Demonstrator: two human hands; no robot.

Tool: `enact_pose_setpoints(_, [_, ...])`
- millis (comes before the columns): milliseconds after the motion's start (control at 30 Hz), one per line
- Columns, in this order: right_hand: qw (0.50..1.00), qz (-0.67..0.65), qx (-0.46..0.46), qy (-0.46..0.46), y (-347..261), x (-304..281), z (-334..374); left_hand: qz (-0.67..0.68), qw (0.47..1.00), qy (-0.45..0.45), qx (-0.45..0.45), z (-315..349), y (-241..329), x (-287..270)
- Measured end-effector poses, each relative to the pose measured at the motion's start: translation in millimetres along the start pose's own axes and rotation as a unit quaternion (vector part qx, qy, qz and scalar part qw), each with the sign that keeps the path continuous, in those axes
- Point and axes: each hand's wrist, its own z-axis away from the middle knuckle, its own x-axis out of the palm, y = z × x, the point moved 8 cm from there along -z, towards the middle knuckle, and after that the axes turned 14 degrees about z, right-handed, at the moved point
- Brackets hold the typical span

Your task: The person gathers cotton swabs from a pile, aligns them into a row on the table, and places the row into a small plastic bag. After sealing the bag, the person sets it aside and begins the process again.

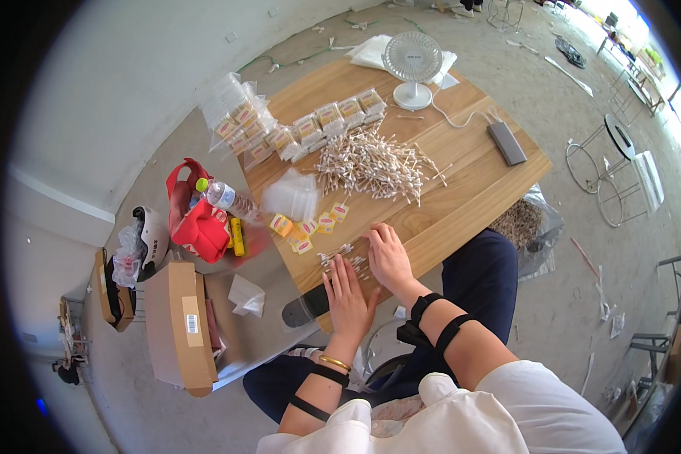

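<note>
A small bunch of cotton swabs [337,256] lies near the front left edge of the wooden table, between my two hands. My left hand [348,296] rests against it from the near side, fingers stretched out. My right hand [388,259] is at its right end, with fingers extended and slightly bent over the tabletop. Just beyond are several small yellow-and-white cards [300,240]. A large loose heap of cotton swabs [371,163] spreads over the middle of the table. Left of it is a stack of clear plastic bags [290,198].
Filled swab packs [329,119] line the table's far left. A white fan [412,64] and a grey power bank [506,144] stand farther back. Left, a lower surface bears a red bag [197,219], a plastic bottle [231,198], a phone-like black object [304,309] and a cardboard box [180,325].
</note>
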Motion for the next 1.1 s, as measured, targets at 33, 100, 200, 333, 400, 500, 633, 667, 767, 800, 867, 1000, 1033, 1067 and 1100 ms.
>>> enact_pose_setpoints(33, [1.0,-0.004,0.002,-0.002,-0.4,-0.2,-0.7,0.007,1.0,0.006,-0.003,-5.3,-4.7,1.6])
enact_pose_setpoints(100, [1.0,-0.01,0.004,-0.004,-3.9,-0.4,0.5,0.014,1.0,0.012,-0.006,-1.7,-9.3,3.7])
enact_pose_setpoints(200, [1.0,-0.005,0.003,-0.001,-1.1,0.0,1.6,0.028,0.999,-0.021,-0.009,7.0,0.3,5.4])
enact_pose_setpoints(333, [1.0,-0.009,0.003,-0.011,-0.5,0.7,0.4,0.049,0.999,-0.019,-0.005,5.3,-0.8,7.7])
enact_pose_setpoints(400, [1.0,-0.012,0.006,-0.019,-1.3,2.2,0.5,0.021,1.0,-0.005,-0.003,0.2,-3.8,6.8])
enact_pose_setpoints(500, [1.0,-0.011,0.008,-0.006,-1.1,0.1,0.0,0.02,1.0,0.001,-0.016,-0.5,-5.3,5.7])
enact_pose_setpoints(633, [1.0,-0.012,0.004,-0.01,-1.3,-0.1,0.0,0.023,0.999,-0.027,-0.011,4.2,-4.8,8.7])
enact_pose_setpoints(667, [1.0,-0.013,0.004,-0.009,-1.7,-0.4,-0.3,0.003,1.0,-0.022,-0.009,2.3,-6.4,8.8])
enact_pose_setpoints(767, [1.0,-0.013,0.006,-0.011,-1.8,0.0,0.3,-0.022,0.999,-0.016,-0.016,-9.6,-17.4,9.2])
enact_pose_setpoints(800, [1.0,-0.012,0.006,-0.01,-0.7,0.1,0.3,-0.022,1.0,-0.016,-0.015,-11.4,-18.5,8.7])
enact_pose_setpoints(867, [1.0,-0.014,0.007,-0.003,1.9,-0.6,0.3,0.022,1.0,0.005,-0.002,-15.1,-18.5,4.5])
enact_pose_setpoints(1000, [1.0,-0.014,0.01,-0.006,-2.9,-1.6,0.4,0.02,0.998,0.051,-0.009,-29.5,-30.8,-6.6])
enact_pose_setpoints(1033, [1.0,-0.017,0.009,-0.008,-3.2,-0.9,-0.1,0.009,0.999,0.03,-0.023,-31.3,-34.0,-2.2])
enact_pose_setpoints(1067, [1.0,-0.02,0.008,-0.011,-4.0,-0.1,-0.6,-0.002,0.999,0.008,-0.038,-31.5,-37.4,1.7])
enact_pose_setpoints(1100, [1.0,-0.019,0.01,-0.01,-1.4,0.2,-0.5,-0.001,0.999,0.008,-0.035,-29.3,-33.5,3.3])
